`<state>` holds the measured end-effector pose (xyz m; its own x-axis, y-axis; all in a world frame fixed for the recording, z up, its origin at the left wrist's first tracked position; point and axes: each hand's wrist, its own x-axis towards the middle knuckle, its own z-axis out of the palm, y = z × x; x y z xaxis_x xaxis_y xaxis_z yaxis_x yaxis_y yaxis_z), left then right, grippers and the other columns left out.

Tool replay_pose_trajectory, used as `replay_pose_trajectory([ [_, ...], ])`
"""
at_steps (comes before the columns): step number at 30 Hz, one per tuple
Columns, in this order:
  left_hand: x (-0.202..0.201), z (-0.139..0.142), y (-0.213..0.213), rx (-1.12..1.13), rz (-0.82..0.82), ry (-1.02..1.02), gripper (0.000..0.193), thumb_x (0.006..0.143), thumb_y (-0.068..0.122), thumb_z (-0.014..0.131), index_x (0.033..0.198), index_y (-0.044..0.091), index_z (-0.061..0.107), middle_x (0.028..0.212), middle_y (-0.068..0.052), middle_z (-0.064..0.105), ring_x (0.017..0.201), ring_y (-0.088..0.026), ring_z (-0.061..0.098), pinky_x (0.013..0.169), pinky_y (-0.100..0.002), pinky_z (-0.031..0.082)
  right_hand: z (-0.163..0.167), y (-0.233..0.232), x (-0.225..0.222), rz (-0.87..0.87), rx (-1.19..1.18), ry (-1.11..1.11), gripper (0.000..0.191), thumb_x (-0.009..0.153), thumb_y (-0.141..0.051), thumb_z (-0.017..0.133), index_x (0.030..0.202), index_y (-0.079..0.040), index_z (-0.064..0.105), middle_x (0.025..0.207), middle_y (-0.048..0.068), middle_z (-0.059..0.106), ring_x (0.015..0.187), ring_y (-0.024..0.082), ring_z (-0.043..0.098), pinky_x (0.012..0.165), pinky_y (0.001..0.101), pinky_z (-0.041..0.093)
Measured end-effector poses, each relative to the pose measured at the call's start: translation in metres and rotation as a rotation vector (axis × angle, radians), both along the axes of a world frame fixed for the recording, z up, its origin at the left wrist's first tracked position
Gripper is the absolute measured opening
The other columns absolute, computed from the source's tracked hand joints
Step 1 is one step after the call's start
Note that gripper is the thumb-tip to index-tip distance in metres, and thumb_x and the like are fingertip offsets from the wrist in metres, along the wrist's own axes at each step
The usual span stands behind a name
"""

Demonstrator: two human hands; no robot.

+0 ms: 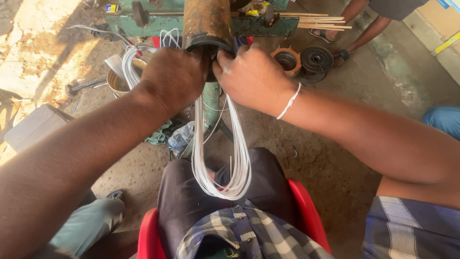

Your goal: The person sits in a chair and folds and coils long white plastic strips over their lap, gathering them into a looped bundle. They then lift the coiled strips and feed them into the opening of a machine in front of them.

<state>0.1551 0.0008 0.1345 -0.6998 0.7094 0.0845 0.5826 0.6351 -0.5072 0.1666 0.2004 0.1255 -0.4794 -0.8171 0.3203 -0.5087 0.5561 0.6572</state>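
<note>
At upper centre, the left hand (pixel 175 76) is clenched on a hanging loop of white wire (pixel 235 163) beneath a rusty cylinder (pixel 207 21); the right hand (pixel 251 76) grips the same wire bundle beside it.

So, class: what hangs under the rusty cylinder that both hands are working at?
A loop of white wire hangs below the rusty cylinder to the lap. The left hand and right hand cover its top, hiding how it attaches.
</note>
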Motion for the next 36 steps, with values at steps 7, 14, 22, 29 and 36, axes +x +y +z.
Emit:
replay_pose_trajectory([
  [7, 0.002, -0.002, -0.014, -0.037, -0.145, 0.135, 0.023, 0.089, 0.021, 0.058, 0.101, 0.006, 0.070, 0.089, -0.012, 0.070, 0.065, -0.021, 0.072, 0.050, -0.036, 0.052, -0.003, 0.004, -0.004, 0.036, -0.001, 0.024, 0.026, 0.083, -0.025, 0.063, 0.097, -0.004, 0.071, 0.099, 0.016, 0.072, 0.062, 0.024, 0.067, 0.049, 0.0343, 0.048],
  [14, 0.000, -0.009, 0.013, 0.059, 0.191, -0.090, 0.023, 0.099, 0.021, 0.053, 0.099, 0.010, 0.073, 0.102, -0.012, 0.073, 0.087, -0.026, 0.074, 0.063, -0.041, 0.055, -0.003, -0.002, -0.001, -0.051, 0.099, 0.025, 0.026, 0.081, -0.027, 0.062, 0.088, -0.004, 0.074, 0.094, 0.013, 0.071, 0.059, 0.023, 0.064, 0.049, 0.0359, 0.047],
  [22, -0.004, -0.006, 0.010, 0.053, 0.104, -0.073, 0.024, 0.097, 0.020, 0.055, 0.105, 0.004, 0.070, 0.098, -0.015, 0.072, 0.075, -0.024, 0.075, 0.057, -0.039, 0.059, 0.007, 0.004, -0.004, 0.008, 0.064, -0.015, 0.024, 0.085, -0.027, 0.064, 0.093, -0.007, 0.074, 0.097, 0.012, 0.072, 0.060, 0.023, 0.066, 0.050, 0.0364, 0.047],
  [29, 0.010, -0.011, -0.007, 0.090, -0.168, 0.143, 0.026, 0.087, 0.018, 0.059, 0.104, 0.001, 0.068, 0.093, -0.015, 0.068, 0.062, -0.022, 0.073, 0.046, -0.034, 0.056, 0.003, 0.010, -0.005, 0.059, 0.020, 0.025, 0.043, 0.086, -0.039, 0.059, 0.105, -0.003, 0.072, 0.106, 0.022, 0.073, 0.058, 0.024, 0.070, 0.049, 0.0342, 0.050],
  [36, 0.009, -0.014, 0.006, 0.157, -0.130, 0.063, 0.026, 0.088, 0.017, 0.060, 0.104, -0.001, 0.069, 0.097, -0.016, 0.066, 0.070, -0.023, 0.073, 0.052, -0.035, 0.058, 0.004, 0.010, -0.002, -0.027, 0.064, -0.005, 0.032, 0.087, -0.027, 0.061, 0.102, -0.001, 0.071, 0.103, 0.022, 0.073, 0.059, 0.023, 0.070, 0.050, 0.0353, 0.049],
])
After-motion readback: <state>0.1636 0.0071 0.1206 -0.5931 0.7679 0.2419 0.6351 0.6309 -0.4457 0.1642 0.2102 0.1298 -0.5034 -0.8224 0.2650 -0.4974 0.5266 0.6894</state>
